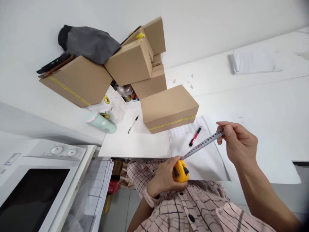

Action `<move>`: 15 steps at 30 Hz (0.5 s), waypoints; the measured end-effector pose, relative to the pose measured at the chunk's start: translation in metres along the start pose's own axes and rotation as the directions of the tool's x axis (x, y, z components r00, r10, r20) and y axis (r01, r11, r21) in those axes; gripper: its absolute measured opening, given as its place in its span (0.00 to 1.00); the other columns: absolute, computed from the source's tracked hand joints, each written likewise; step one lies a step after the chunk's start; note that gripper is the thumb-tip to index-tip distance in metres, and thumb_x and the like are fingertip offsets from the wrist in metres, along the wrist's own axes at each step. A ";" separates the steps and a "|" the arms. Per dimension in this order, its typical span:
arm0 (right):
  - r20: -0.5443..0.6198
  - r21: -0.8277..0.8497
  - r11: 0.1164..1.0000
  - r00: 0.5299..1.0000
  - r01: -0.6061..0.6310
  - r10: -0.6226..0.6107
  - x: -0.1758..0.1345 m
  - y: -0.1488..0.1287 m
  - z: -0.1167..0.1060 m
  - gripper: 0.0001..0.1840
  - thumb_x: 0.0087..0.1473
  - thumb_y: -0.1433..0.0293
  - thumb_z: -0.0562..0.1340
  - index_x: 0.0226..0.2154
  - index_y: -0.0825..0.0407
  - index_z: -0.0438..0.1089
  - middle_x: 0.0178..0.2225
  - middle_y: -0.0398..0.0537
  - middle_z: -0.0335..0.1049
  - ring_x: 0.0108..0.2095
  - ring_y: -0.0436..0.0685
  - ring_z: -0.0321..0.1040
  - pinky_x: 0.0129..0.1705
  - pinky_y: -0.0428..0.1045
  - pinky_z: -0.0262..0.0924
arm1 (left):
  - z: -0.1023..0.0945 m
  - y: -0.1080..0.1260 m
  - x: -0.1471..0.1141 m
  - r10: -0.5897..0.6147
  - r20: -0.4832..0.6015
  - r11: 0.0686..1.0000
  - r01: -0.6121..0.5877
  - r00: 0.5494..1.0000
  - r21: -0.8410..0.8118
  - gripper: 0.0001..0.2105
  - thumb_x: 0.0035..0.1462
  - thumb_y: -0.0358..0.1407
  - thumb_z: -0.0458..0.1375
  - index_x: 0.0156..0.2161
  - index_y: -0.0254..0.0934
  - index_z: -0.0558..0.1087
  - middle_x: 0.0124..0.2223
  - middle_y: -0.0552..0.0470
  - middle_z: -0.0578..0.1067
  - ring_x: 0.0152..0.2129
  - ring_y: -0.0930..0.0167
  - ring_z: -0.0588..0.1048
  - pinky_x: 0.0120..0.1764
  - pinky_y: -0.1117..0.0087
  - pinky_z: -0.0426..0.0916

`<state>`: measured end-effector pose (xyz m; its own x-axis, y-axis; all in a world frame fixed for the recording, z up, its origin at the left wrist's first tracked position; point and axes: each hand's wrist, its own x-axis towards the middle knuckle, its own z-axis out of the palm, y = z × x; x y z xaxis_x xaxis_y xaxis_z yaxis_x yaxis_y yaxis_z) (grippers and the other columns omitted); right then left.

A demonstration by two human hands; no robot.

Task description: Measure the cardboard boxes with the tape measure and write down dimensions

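My hands are apart, linked by a drawn-out tape measure (pixel 184 172), and both are on the near side of the lone box (pixel 170 108), which sits on the white surface (pixel 135 146) with a strip of yellow tape along its front. My left hand (pixel 166 175) is wrapped round the yellow case, nearer to me than the right half of the lone box, by the front edge of the surface. My right hand (pixel 238 141) is out to the right of the lone box and a little nearer to me, thumb and fingers pinching the far end of the blade (pixel 204 142). The blade slants between my hands in front of the lone box, its numbers facing up, above a paper sheet (pixel 200 166); I can't tell whether it touches the paper.

On that sheet, between the lone box and the blade, lies a red and black pen (pixel 195 137). A white pen (pixel 133 124) lies just left of the lone box, and farther left a mint-green bottle (pixel 102 123) is tipped over at a slant. Behind the lone box and to its left, more cartons (pixel 130 62) are piled up, with a dark grey cloth (pixel 90 43) draped over part of them. A stack of papers (pixel 253 62) lies well to the right of the lone box, farther back.
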<state>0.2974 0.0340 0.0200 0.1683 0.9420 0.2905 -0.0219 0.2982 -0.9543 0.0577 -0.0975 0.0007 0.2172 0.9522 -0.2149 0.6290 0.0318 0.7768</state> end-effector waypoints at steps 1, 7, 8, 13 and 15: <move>0.029 -0.026 1.000 0.999 -0.017 0.017 -0.006 0.004 -0.002 0.12 0.61 0.55 0.65 0.38 0.45 0.78 0.25 0.43 0.69 0.20 0.53 0.63 0.23 0.52 0.63 | 0.001 -0.001 0.000 -0.029 -0.014 0.999 0.029 0.999 -0.030 0.45 0.43 0.41 0.73 0.67 0.44 0.61 0.57 0.43 0.75 0.51 0.54 0.76 0.57 0.51 0.69; 0.277 -0.079 0.996 0.961 0.032 -0.009 -0.050 0.026 0.019 0.10 0.65 0.59 0.60 0.44 0.42 0.75 0.29 0.43 0.70 0.25 0.54 0.69 0.30 0.53 0.68 | 0.003 -0.002 0.008 -0.096 -0.190 0.978 0.057 0.977 -0.199 0.54 0.44 0.39 0.73 0.71 0.44 0.47 0.59 0.41 0.71 0.45 0.60 0.77 0.50 0.56 0.72; 0.336 -0.073 0.996 0.942 0.049 -0.021 -0.055 0.028 0.024 0.10 0.66 0.60 0.60 0.44 0.42 0.75 0.31 0.43 0.70 0.26 0.54 0.70 0.30 0.53 0.68 | 0.003 -0.002 0.009 -0.083 -0.213 0.978 0.039 0.974 -0.206 0.53 0.45 0.38 0.72 0.71 0.43 0.47 0.58 0.41 0.72 0.45 0.60 0.77 0.49 0.57 0.72; 0.464 -0.152 0.984 0.885 0.097 -0.016 -0.053 0.041 0.032 0.13 0.66 0.57 0.58 0.46 0.43 0.75 0.39 0.49 0.76 0.37 0.59 0.75 0.38 0.55 0.71 | -0.006 0.002 0.010 0.018 -0.242 0.973 -0.073 0.970 -0.219 0.50 0.46 0.38 0.72 0.70 0.43 0.48 0.56 0.41 0.73 0.43 0.61 0.78 0.47 0.59 0.73; 0.345 -0.287 0.954 0.938 0.084 0.022 -0.042 0.051 0.028 0.17 0.66 0.54 0.57 0.45 0.45 0.76 0.40 0.51 0.77 0.38 0.60 0.75 0.38 0.55 0.70 | -0.014 0.002 0.012 0.060 -0.295 0.977 -0.116 0.954 -0.177 0.49 0.47 0.38 0.72 0.69 0.44 0.49 0.56 0.41 0.73 0.44 0.61 0.78 0.47 0.59 0.74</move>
<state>0.2619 0.0138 -0.0387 -0.1828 0.9436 0.2761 0.2765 0.3189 -0.9066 0.0510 -0.0821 0.0079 0.0250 0.9996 0.0163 0.4570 -0.0259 0.8891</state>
